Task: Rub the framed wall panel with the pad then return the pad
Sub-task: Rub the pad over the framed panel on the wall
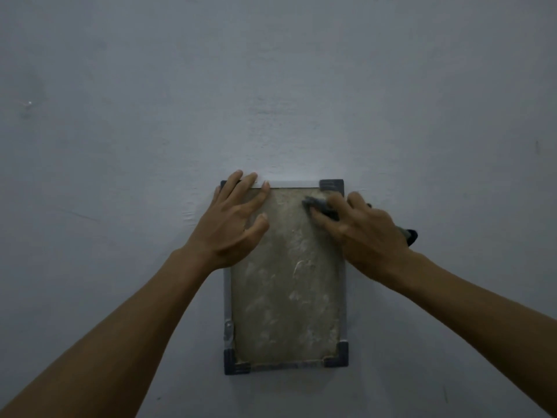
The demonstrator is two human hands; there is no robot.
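Observation:
A framed wall panel point(286, 297) hangs on a grey wall, with a dusty tan face, a pale frame and dark corner pieces. My left hand point(233, 218) lies flat on its upper left corner, fingers spread over the top frame edge, holding nothing. My right hand point(361, 230) presses a dark grey pad point(315, 203) against the panel's upper right area. The fingers cover most of the pad; a dark end of it sticks out behind the hand at the right point(410, 235).
The bare grey wall point(271, 86) surrounds the panel on all sides. A small metal clip point(228, 330) sits on the lower left of the frame. A small nail or mark point(29, 103) shows far left on the wall.

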